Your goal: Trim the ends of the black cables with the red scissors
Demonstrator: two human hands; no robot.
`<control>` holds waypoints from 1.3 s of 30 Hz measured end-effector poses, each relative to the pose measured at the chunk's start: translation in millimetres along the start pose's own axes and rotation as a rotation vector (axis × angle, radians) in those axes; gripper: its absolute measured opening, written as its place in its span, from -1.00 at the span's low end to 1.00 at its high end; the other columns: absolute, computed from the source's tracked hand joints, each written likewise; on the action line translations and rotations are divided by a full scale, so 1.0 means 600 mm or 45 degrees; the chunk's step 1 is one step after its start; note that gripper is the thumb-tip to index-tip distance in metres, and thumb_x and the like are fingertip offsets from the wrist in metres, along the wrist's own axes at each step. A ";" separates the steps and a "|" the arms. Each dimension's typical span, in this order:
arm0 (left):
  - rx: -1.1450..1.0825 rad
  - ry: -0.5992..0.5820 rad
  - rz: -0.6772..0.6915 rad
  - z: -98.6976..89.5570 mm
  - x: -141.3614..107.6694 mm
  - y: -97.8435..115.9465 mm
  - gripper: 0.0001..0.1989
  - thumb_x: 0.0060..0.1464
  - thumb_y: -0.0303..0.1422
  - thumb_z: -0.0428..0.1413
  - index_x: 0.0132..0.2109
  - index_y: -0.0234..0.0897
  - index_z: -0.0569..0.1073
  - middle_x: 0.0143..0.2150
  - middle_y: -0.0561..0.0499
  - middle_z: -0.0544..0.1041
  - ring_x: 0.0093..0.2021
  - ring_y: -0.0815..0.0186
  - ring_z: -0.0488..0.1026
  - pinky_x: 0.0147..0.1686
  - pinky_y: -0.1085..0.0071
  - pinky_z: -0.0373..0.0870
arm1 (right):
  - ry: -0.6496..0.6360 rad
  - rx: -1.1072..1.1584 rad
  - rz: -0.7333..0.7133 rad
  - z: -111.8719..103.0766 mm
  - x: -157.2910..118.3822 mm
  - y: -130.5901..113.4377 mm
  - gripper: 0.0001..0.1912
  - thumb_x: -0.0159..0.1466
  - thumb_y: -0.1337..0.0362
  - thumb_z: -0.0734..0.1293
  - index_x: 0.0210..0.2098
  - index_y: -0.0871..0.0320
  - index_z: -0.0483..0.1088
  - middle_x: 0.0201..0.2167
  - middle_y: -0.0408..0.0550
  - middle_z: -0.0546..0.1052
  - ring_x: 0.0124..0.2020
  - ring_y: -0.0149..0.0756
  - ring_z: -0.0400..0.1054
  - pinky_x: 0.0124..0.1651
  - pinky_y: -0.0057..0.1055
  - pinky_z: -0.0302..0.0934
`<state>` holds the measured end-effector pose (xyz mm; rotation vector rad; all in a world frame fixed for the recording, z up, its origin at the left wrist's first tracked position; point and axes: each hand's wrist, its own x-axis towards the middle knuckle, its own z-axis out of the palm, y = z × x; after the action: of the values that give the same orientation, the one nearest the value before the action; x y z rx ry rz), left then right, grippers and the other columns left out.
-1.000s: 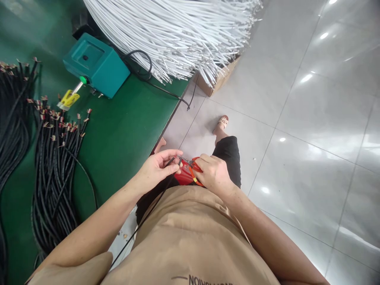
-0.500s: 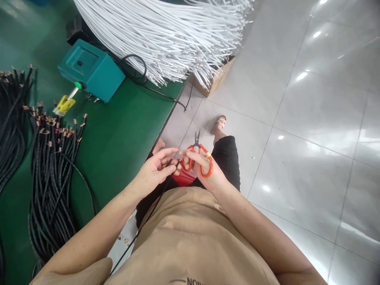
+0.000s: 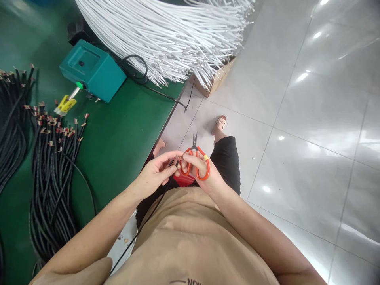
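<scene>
My left hand (image 3: pixel 158 170) is closed on a thin black cable (image 3: pixel 154 209) near its end, which runs down past my waist. My right hand (image 3: pixel 204 168) holds orange-handled scissors (image 3: pixel 203 175), their dark blades pointing away from me and slightly parted. Its thumb and fingertips meet at the cable end, close against my left fingertips. What exactly they pinch there is too small to tell. Both hands are above my lap, just right of the green table's edge.
On the green table (image 3: pixel 124 130) lie black cable bundles (image 3: pixel 53 186) with stripped ends, a teal box (image 3: pixel 93 71) with a yellow-tipped part, and a large bundle of white cables (image 3: pixel 166 35). A cardboard box (image 3: pixel 218 81) is beside the table on the tiled floor.
My right hand and the scissors have moved slightly left and down, closer to my left hand. The left fingertips have come nearer to the right ones.
</scene>
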<state>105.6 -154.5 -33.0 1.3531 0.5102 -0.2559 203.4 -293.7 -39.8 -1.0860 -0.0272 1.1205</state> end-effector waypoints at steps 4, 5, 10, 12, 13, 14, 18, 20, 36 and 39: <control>-0.171 -0.061 -0.007 0.001 0.000 0.002 -0.66 0.13 -0.37 0.11 0.07 -0.14 0.40 -0.26 -0.01 0.45 -0.36 0.43 0.39 -0.66 0.63 0.10 | -0.031 -0.004 -0.006 -0.002 0.003 0.010 -0.79 0.13 0.20 0.32 -0.58 0.15 0.33 -0.56 -0.17 0.39 -0.52 -0.43 0.28 -0.30 -0.42 0.22; -0.225 -0.084 -0.022 0.001 0.000 0.004 -0.67 0.12 -0.38 0.12 0.05 -0.13 0.40 -0.26 0.00 0.44 -0.35 0.44 0.39 -0.67 0.64 0.09 | -0.045 0.000 -0.008 -0.002 0.003 0.012 -0.77 0.14 0.20 0.31 -0.59 0.15 0.32 -0.57 -0.17 0.39 -0.52 -0.43 0.29 -0.30 -0.42 0.21; -0.393 -0.156 -0.100 -0.002 0.000 0.011 -0.68 0.08 -0.41 0.16 0.00 -0.12 0.39 -0.27 0.03 0.42 -0.39 0.48 0.37 -0.68 0.67 0.03 | -0.072 -0.006 -0.005 0.004 -0.002 0.014 -0.76 0.19 0.18 0.29 -0.54 0.17 0.34 -0.53 -0.15 0.40 -0.49 -0.41 0.31 -0.29 -0.40 0.21; -0.375 -0.126 -0.095 -0.002 0.000 0.011 -0.68 0.07 -0.40 0.17 0.00 -0.13 0.39 -0.27 0.03 0.42 -0.39 0.47 0.37 -0.68 0.66 0.02 | -0.005 -0.020 -0.033 0.004 -0.005 0.010 -0.80 0.18 0.20 0.30 -0.52 0.17 0.35 -0.53 -0.15 0.39 -0.48 -0.42 0.29 -0.30 -0.41 0.21; -0.352 -0.107 -0.083 -0.001 0.001 0.011 -0.68 0.07 -0.40 0.17 0.00 -0.14 0.39 -0.27 0.03 0.42 -0.39 0.47 0.38 -0.68 0.66 0.03 | 0.050 -0.025 -0.058 0.003 -0.007 0.008 -0.81 0.17 0.21 0.31 -0.51 0.16 0.36 -0.53 -0.16 0.38 -0.47 -0.41 0.28 -0.31 -0.42 0.21; -0.327 -0.089 -0.069 0.000 0.001 0.011 -0.68 0.07 -0.40 0.17 0.00 -0.14 0.39 -0.27 0.03 0.42 -0.39 0.47 0.38 -0.68 0.66 0.03 | 0.117 -0.034 -0.091 0.003 -0.008 0.006 -0.83 0.16 0.22 0.32 -0.51 0.16 0.36 -0.54 -0.17 0.37 -0.47 -0.41 0.29 -0.33 -0.43 0.21; -0.226 -0.018 -0.033 0.003 0.002 0.007 -0.67 0.06 -0.38 0.18 0.01 -0.14 0.40 -0.29 0.03 0.40 -0.37 0.45 0.40 -0.68 0.65 0.05 | 0.221 -0.078 -0.163 0.007 -0.011 0.001 -0.87 0.13 0.22 0.37 -0.44 0.14 0.40 -0.55 -0.18 0.40 -0.47 -0.39 0.34 -0.34 -0.42 0.25; -0.185 0.009 -0.032 0.004 0.001 0.007 -0.66 0.05 -0.37 0.19 0.01 -0.15 0.41 -0.29 0.03 0.39 -0.37 0.45 0.39 -0.67 0.65 0.06 | 0.194 -0.095 -0.155 0.013 -0.012 0.001 -0.85 0.13 0.20 0.37 -0.41 0.15 0.40 -0.52 -0.16 0.44 -0.49 -0.39 0.36 -0.36 -0.40 0.27; -0.382 -0.018 -0.153 0.004 -0.002 0.028 -0.57 0.17 -0.43 0.05 0.18 -0.27 0.21 -0.24 -0.04 0.52 -0.33 0.41 0.42 -0.41 0.51 0.34 | 0.416 -0.479 -0.287 0.003 -0.013 0.005 -0.87 0.11 0.22 0.36 -0.37 0.15 0.47 -0.45 -0.14 0.49 -0.40 -0.37 0.36 -0.26 -0.40 0.26; -0.373 -0.028 -0.158 0.002 -0.002 0.028 -0.54 0.16 -0.41 0.07 0.20 -0.27 0.20 -0.38 0.03 0.50 -0.41 0.42 0.40 -0.42 0.51 0.32 | 0.214 -0.359 -0.139 0.013 -0.010 -0.002 -0.86 0.10 0.20 0.35 -0.41 0.16 0.44 -0.55 -0.14 0.47 -0.45 -0.32 0.39 -0.30 -0.36 0.28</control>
<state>112.7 -152.5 -17.9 1.0344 0.5901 -0.2852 197.1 -292.6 -32.2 -1.4107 -0.1133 0.9416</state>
